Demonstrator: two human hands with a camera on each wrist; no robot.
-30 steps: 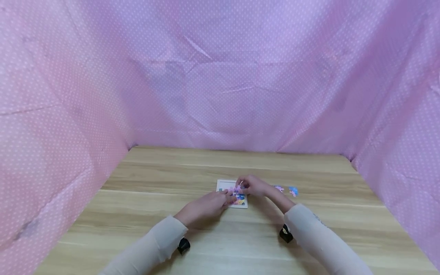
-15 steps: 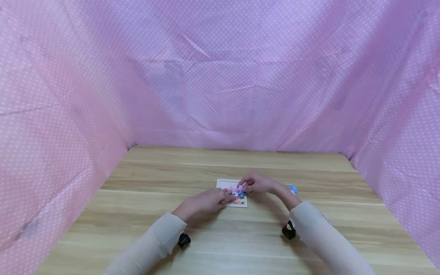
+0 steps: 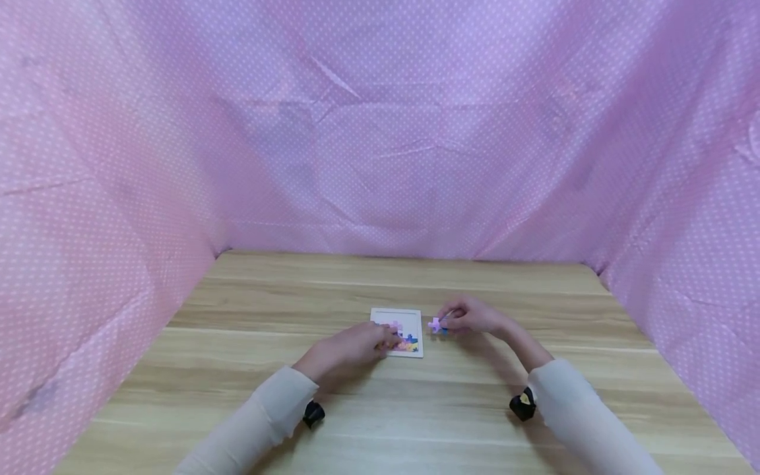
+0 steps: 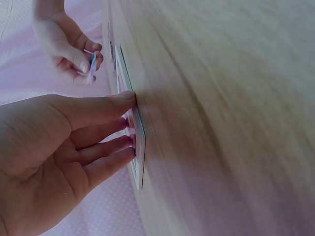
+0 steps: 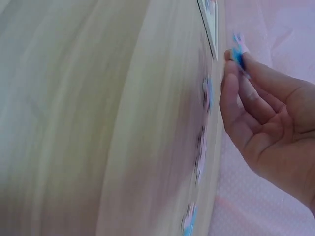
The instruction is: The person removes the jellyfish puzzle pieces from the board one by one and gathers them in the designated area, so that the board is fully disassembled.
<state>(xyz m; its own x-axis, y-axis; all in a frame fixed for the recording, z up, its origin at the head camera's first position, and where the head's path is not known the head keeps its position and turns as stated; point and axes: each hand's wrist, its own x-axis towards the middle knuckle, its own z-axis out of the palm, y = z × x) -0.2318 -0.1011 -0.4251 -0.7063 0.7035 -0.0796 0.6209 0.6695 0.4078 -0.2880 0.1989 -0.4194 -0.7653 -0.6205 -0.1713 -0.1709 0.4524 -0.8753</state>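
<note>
A white-framed jigsaw puzzle (image 3: 396,310) lies flat on the table, with colourful pieces along its near and left parts. My left hand (image 3: 359,343) rests on its left side; in the left wrist view the thumb and fingertips touch the puzzle, and the fingers are fairly straight. Just right of the frame, raised off the table, my right hand (image 3: 475,316) pinches a pink and blue jigsaw piece (image 3: 435,324) between thumb and fingers. In the right wrist view that piece is blurred, so I cannot tell whether it is one piece or two joined.
Loose jigsaw pieces lie on the wooden table (image 3: 415,409) below the right hand, among them a blue piece (image 5: 207,93) and a pink piece (image 5: 200,155). Pink dotted cloth (image 3: 380,165) encloses the back and sides.
My right hand has lifted the pink and blue jigsaw piece out of the frame and moved right with it. The left hand has stayed on the puzzle, which shows a larger white area.
</note>
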